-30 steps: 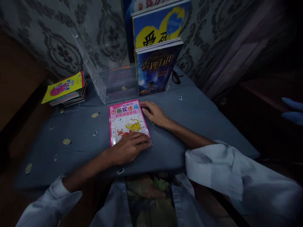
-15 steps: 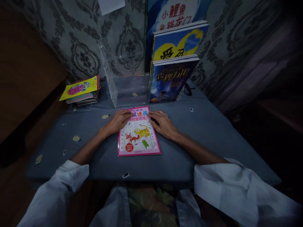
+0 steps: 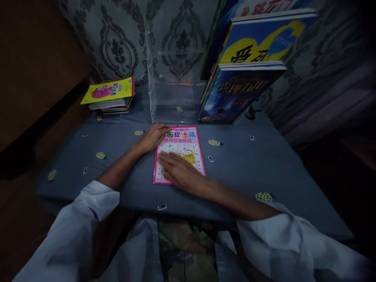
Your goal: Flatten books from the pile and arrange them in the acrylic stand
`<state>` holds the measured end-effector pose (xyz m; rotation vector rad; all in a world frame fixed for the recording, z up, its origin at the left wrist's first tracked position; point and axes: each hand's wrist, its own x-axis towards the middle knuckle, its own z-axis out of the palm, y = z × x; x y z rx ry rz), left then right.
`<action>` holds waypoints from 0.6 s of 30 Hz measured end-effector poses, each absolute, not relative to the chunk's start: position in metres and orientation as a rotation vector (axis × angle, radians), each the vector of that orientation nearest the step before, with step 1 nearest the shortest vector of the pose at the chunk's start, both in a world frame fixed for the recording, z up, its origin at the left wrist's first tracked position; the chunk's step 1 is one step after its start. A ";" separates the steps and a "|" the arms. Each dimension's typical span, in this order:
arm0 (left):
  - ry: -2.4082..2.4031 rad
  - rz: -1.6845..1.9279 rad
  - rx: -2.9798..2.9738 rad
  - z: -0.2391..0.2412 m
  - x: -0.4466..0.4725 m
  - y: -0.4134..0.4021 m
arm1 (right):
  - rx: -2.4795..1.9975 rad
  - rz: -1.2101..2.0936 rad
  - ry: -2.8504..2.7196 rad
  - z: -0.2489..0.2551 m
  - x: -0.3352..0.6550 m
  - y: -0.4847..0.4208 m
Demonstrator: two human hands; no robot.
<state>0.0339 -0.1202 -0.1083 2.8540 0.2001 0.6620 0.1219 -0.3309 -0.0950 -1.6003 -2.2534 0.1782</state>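
Note:
A pink-bordered children's picture book lies closed and flat on the table, its cover showing Chinese lettering and a yellow tiger. At its upper left edge rests my left hand, fingers stretched over the corner of the cover. Across the lower left part of the cover lies my right hand, palm down with its fingers extended, slightly blurred. It hides much of the cover drawing.
Behind the book stands a clear acrylic rack, with large picture books upright at its right. A stack of thin books sits at the back left. A patterned grey-blue cloth covers the table. Patterned wallpaper is behind.
My right hand has moved from the book's upper right edge left and down across the cover. My left hand stays at the upper left corner. The camera view has shifted.

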 end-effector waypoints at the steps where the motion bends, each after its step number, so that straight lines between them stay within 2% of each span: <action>1: 0.201 0.658 2.862 -0.108 0.034 -0.120 | -1.556 0.191 -2.278 -0.097 0.112 -0.334; 7: 0.208 0.610 2.892 -0.108 0.033 -0.122 | -1.433 0.235 -2.349 -0.104 0.092 -0.359; 18: 0.210 0.589 2.872 -0.109 0.033 -0.120 | -1.553 0.207 -2.193 -0.100 0.121 -0.417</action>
